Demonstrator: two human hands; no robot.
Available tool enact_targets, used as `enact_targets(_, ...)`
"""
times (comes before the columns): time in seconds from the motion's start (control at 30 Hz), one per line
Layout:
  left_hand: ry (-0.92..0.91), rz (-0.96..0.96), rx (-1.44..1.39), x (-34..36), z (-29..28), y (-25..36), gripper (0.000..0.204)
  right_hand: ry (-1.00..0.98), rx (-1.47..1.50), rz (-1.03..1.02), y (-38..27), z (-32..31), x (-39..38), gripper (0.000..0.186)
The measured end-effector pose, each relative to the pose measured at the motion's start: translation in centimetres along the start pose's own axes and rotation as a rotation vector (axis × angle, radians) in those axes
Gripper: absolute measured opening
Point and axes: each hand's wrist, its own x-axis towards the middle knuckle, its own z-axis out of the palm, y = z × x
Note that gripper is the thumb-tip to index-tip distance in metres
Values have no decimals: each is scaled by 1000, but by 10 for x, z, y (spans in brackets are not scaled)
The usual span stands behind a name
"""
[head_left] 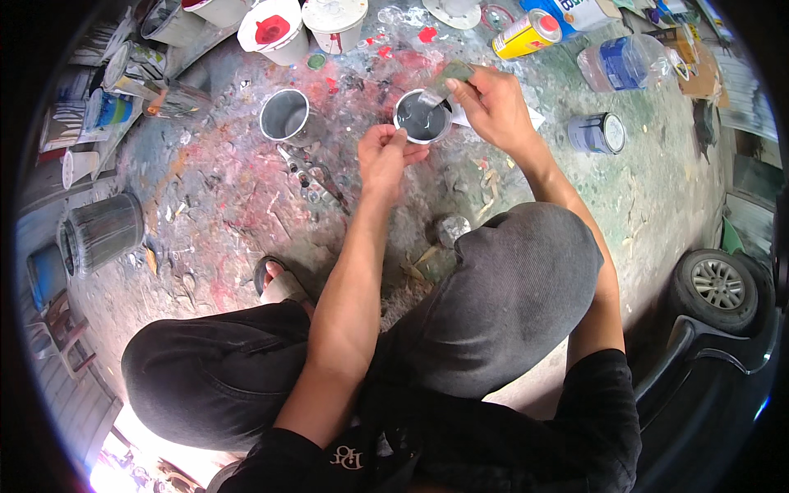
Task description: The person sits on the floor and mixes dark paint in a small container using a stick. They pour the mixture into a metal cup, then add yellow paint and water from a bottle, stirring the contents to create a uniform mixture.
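Note:
My left hand (385,160) grips the near left rim of a small round cup of dark grey paint (422,122), thumb at the lip and fingers around its side. Above the cup's far right edge, my right hand (493,107) holds a flat, greenish spatula-like scraper (454,74). Its grey-smeared end tilts down to the cup's mouth; whether the tip touches the paint I cannot tell. To the left of the cup stands a larger grey-coated bucket (285,115). A multi-holed metal tool (312,179) lies on the floor just in front of that bucket.
A lidded tin (597,133) and a clear plastic jug (622,63) stand to the right. A yellow can (526,34) is at the back, near white paint pails (334,23). A dark bucket (105,232) lies at left, a car wheel (715,287) at right. Paint stains cover the floor.

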Motion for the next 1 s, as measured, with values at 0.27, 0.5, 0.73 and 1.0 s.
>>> enact_targets(0.27, -14, 17, -37, 1, -1, 0, 9, -75, -76, -67, 10, 1, -5, 27)
enact_targets(0.5, -15, 26, -29, 1, -4, 0, 9, 35, 76, -42, -11, 4, -6, 27)
enact_targets(0.73, -12, 15, -17, 2, -2, -1, 8, -23, -58, -108, 14, 7, 2, 29)
enact_targets(1.0, -12, 16, -20, 3, -4, -1, 7, -33, 52, -31, -3, 7, -8, 29)
